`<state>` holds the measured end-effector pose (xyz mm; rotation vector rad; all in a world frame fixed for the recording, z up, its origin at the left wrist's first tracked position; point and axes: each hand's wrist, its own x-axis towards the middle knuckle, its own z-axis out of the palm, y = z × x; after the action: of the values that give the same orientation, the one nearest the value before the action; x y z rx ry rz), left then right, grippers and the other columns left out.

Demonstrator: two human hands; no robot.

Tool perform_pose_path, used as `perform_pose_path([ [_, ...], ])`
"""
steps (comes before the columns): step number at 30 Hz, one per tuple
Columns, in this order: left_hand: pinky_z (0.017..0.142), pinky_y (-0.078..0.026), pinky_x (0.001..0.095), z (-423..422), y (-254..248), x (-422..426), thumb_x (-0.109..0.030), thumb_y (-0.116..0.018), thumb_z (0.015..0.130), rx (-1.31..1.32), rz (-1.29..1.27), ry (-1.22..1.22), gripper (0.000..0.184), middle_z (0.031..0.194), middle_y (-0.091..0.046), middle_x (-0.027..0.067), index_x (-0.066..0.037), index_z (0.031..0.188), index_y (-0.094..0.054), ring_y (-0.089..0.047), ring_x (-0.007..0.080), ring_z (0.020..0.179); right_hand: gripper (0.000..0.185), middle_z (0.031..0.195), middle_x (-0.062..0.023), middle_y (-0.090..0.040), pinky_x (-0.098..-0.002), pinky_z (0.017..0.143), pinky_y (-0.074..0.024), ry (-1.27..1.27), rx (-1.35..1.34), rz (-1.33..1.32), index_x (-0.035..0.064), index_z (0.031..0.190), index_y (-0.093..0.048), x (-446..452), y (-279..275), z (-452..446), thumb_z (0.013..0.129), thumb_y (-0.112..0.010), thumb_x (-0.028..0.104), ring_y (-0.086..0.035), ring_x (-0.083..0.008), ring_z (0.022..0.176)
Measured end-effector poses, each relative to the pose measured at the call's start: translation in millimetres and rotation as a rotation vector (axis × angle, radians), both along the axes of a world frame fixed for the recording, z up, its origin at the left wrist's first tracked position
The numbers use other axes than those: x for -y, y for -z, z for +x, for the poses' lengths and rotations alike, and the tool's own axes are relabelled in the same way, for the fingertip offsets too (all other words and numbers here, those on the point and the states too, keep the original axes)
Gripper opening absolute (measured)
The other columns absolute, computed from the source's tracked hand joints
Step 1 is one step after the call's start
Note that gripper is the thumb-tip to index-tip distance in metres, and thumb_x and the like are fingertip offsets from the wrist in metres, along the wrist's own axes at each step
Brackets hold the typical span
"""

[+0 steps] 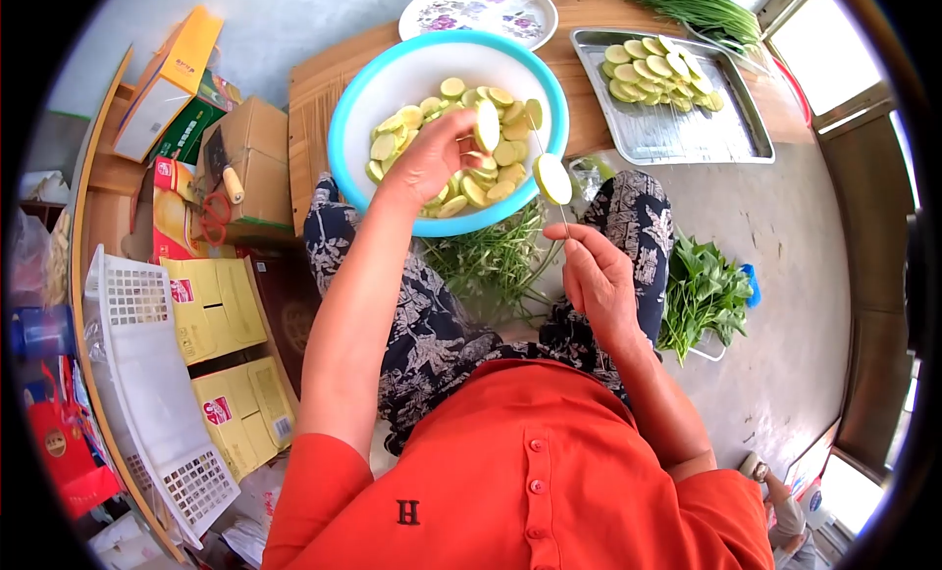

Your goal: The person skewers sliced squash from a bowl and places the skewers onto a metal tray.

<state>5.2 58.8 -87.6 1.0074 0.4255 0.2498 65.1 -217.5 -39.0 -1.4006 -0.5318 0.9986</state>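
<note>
My left hand [432, 158] is over the bowl, its fingers closed on a round pale slice with a green rim, like a zucchini slice [487, 126]. In my right hand [597, 271], a thin skewer [565, 217] is pinched near its lower end and points up toward the bowl. One skewered slice [552, 180] sits partway along it. Another slice [534, 114] shows near its upper end; whether it is threaded I cannot tell. Many loose slices [451, 205] fill the white bowl with a blue rim [350, 168].
Skewered slices [657, 72] are piled on a metal tray [697, 150] at the right. A flowered plate [427, 16] and green stalks [697, 6] lie behind. Leafy greens [702, 295] and herbs [491, 261] are below. Boxes [257, 153] and a white basket [147, 374] stand left.
</note>
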Motion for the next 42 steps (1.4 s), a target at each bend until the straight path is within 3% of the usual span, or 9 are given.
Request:
perform_pose_path([
  [1, 0.068, -0.050, 0.0328, -6, -9, 2, -0.036, -0.062, 0.086, 0.000, 0.007, -0.012, 0.042, 0.093, -0.065, 0.0033, -0.003, 0.113, -0.060, -0.063, 0.0195, 0.079, 0.027, 0.056, 0.0085, -0.041, -0.0176, 0.043, -0.0285, -0.020, -0.012, 0.002, 0.0004, 0.116, -0.059, -2, -5, -3, 0.101, -0.044, 0.015, -0.035, -0.0010, 0.046],
  [3, 0.082, -0.052, 0.0359, -16, -26, 10, -0.031, -0.060, 0.088, 0.277, -0.263, -0.112, 0.047, 0.106, -0.061, 0.0108, 0.000, 0.122, -0.053, -0.061, 0.0250, 0.095, 0.026, 0.056, 0.0085, -0.041, -0.0178, 0.043, -0.0285, -0.055, -0.003, 0.000, 0.0010, 0.116, -0.059, -8, -16, -10, 0.101, -0.044, 0.016, -0.035, -0.0010, 0.046],
  [4, 0.082, -0.052, 0.0359, -19, -28, 12, -0.031, -0.060, 0.088, 0.279, -0.256, -0.120, 0.047, 0.106, -0.061, 0.0108, 0.000, 0.122, -0.053, -0.061, 0.0250, 0.095, 0.026, 0.056, 0.0085, -0.041, -0.0181, 0.043, -0.0285, -0.075, 0.005, -0.012, 0.0017, 0.116, -0.060, -11, -19, -14, 0.101, -0.044, 0.016, -0.035, -0.0010, 0.046],
  [7, 0.099, -0.047, 0.0404, -20, -27, 19, -0.029, -0.059, 0.088, 0.421, -0.503, -0.300, 0.052, 0.122, -0.051, 0.0210, 0.009, 0.122, -0.047, -0.052, 0.0340, 0.111, 0.025, 0.056, 0.0101, -0.039, -0.0177, 0.043, -0.0262, -0.128, -0.004, 0.013, 0.0039, 0.116, -0.061, -19, -19, -21, 0.101, -0.045, 0.016, -0.033, 0.0002, 0.046],
  [13, 0.096, -0.049, 0.0436, -24, -16, 24, -0.031, -0.060, 0.089, 0.521, -0.733, -0.393, 0.049, 0.114, -0.052, 0.0199, 0.007, 0.117, -0.048, -0.054, 0.0347, 0.106, 0.028, 0.051, 0.0078, -0.041, -0.0174, 0.042, -0.0261, -0.169, 0.045, -0.014, 0.0005, 0.116, -0.060, -32, -17, -30, 0.101, -0.044, 0.018, -0.033, -0.0002, 0.042],
  [26, 0.101, -0.045, 0.0414, -27, -15, 24, -0.030, -0.057, 0.090, 0.558, -0.663, -0.387, 0.051, 0.117, -0.053, 0.0194, 0.010, 0.119, -0.049, -0.054, 0.0320, 0.110, 0.026, 0.052, 0.0093, -0.039, -0.0175, 0.042, -0.0259, -0.193, 0.041, -0.067, 0.0019, 0.114, -0.061, -38, -22, -38, 0.100, -0.045, 0.017, -0.033, 0.0000, 0.043],
  [31, 0.097, -0.047, 0.0425, -28, -15, 24, -0.031, -0.060, 0.088, 0.554, -0.592, -0.380, 0.047, 0.114, -0.054, 0.0175, 0.005, 0.117, -0.050, -0.054, 0.0329, 0.106, 0.028, 0.050, 0.0080, -0.039, -0.0176, 0.041, -0.0243, -0.192, 0.020, -0.038, 0.0004, 0.115, -0.060, -36, -21, -39, 0.101, -0.044, 0.019, -0.030, -0.0006, 0.040],
  [37, 0.098, -0.046, 0.0431, -30, -16, 26, -0.030, -0.059, 0.089, 0.572, -0.506, -0.349, 0.046, 0.118, -0.054, 0.0159, 0.001, 0.121, -0.049, -0.053, 0.0326, 0.107, 0.026, 0.049, 0.0077, -0.038, -0.0189, 0.039, -0.0216, -0.188, -0.203, -0.001, 0.0001, 0.112, -0.061, -32, -26, -38, 0.100, -0.046, 0.017, -0.028, -0.0015, 0.039],
  [42, 0.098, -0.046, 0.0408, -32, -18, 29, -0.033, -0.056, 0.089, 0.584, -0.473, -0.346, 0.055, 0.122, -0.054, 0.0178, 0.006, 0.126, -0.046, -0.055, 0.0306, 0.110, 0.026, 0.050, 0.0078, -0.039, -0.0188, 0.039, -0.0219, -0.153, -0.179, 0.011, -0.0002, 0.111, -0.062, -34, -24, -43, 0.100, -0.045, 0.016, -0.028, -0.0015, 0.039],
])
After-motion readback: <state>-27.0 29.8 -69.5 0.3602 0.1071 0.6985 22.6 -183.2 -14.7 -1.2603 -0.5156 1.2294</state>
